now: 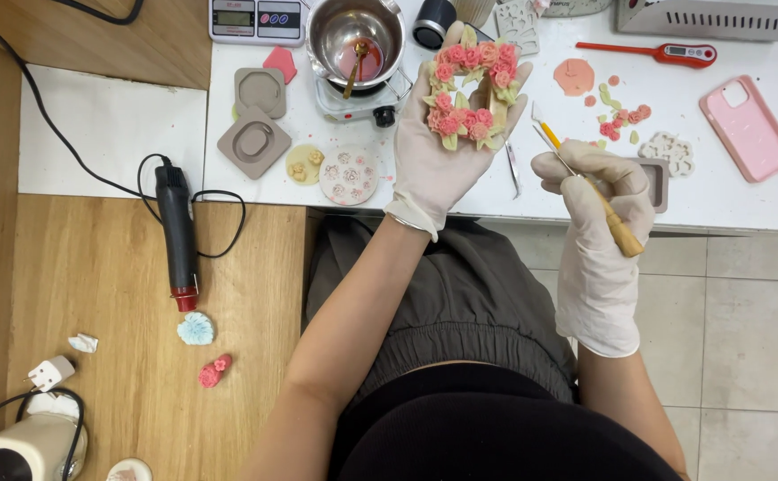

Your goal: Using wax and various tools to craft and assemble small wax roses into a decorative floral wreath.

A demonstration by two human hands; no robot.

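I see the cream-coloured oval ring piece covered with pink rose shapes and pale green leaves lying flat on my left palm, held up over the white bench. The roses cluster along the ring's top and lower-left, and the centre of the ring is open, showing glove through it.

My left hand, in a whitish thin glove, is turned palm-up with the forearm rising from six o'clock toward twelve; its grip is spread, fingers cupped loosely under and around the ring's edge rather than pinching it.

At three o'clock from the ring, my right hand, gloved the same, has its grip closed on a slim tool with a wooden handle, yellow collar and small flat blade. The blade tip points up toward ten o'clock, just beside the ring but apart from it.

Farther out at twelve o'clock stands a steel pot with pink liquid on a small burner. At three o'clock lie loose pink and green wax bits and a pink phone case. At nine o'clock sit grey silicone moulds, and beyond them a black and red heat gun on the wooden floor.
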